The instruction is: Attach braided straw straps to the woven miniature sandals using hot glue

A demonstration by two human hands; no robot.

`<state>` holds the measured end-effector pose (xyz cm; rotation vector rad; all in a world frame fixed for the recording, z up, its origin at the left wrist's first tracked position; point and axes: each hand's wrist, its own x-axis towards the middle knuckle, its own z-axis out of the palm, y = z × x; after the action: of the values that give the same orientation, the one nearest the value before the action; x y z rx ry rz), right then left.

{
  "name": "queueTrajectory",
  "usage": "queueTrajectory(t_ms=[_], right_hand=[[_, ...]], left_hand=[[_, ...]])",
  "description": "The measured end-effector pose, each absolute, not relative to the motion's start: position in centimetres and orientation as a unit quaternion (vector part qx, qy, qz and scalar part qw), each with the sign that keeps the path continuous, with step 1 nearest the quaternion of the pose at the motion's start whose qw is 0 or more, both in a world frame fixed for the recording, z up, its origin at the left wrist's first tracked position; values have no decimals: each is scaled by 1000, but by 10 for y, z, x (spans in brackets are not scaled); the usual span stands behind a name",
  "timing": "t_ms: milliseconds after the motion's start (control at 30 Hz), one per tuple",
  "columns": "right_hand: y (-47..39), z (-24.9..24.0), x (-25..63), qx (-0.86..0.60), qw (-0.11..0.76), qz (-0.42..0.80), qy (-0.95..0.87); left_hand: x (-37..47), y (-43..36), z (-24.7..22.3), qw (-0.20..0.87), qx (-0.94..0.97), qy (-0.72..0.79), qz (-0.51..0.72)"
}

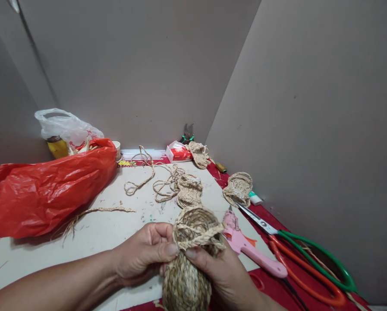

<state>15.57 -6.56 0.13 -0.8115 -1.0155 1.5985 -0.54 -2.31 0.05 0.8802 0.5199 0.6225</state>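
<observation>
Head view: the left hand [144, 252] and right hand [224, 270] are clamped on a straw slipper [187, 278] above the near edge of the board [125, 224], thumbs [196, 257] pressing below its braid [202, 238], seemingly for steadiness. One glue gun [237, 242] crosses the right edge, probably for easy reach.

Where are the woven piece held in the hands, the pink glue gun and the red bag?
Woven piece [187, 278]: head view, on its braided lower part.
Pink glue gun [254, 254]: head view, on its handle.
Red bag [55, 194]: head view, on its crinkled side.
</observation>
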Motion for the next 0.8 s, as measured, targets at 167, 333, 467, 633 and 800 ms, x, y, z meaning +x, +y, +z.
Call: queueTrajectory(t_ms=[167, 333, 467, 633, 800], right_hand=[[-61, 5, 152, -339, 541, 663, -391], [-54, 19, 151, -313, 572, 683, -328], [-48, 21, 155, -302, 596, 683, -295], [-44, 12, 157, -308, 598, 673, -307], [-42, 6, 157, -332, 598, 643, -345]], left_hand=[[-4, -16, 4, 847, 397, 230, 271], [-9, -10, 4, 810, 439, 234, 312], [-15, -7, 6, 791, 477, 232, 305], [-13, -8, 8, 780, 443, 272, 350], [-5, -16, -1, 794, 480, 240, 285]])
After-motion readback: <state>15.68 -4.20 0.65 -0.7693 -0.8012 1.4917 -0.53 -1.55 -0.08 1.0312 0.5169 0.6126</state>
